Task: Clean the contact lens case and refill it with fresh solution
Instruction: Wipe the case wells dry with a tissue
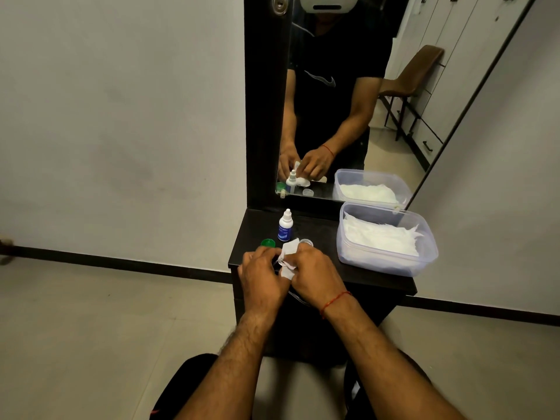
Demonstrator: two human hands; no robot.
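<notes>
Case (283,262) gripped in curled fingers of left hand (261,275), tissue (289,248) pinched by right hand (315,274); nearby bottle (285,227) could be toppled by a slip.

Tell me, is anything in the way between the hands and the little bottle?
Nothing blocks the bottle. A green cap and a clear cap lie either side of the path, but the left hand and right hand are holding a tissue.
</notes>
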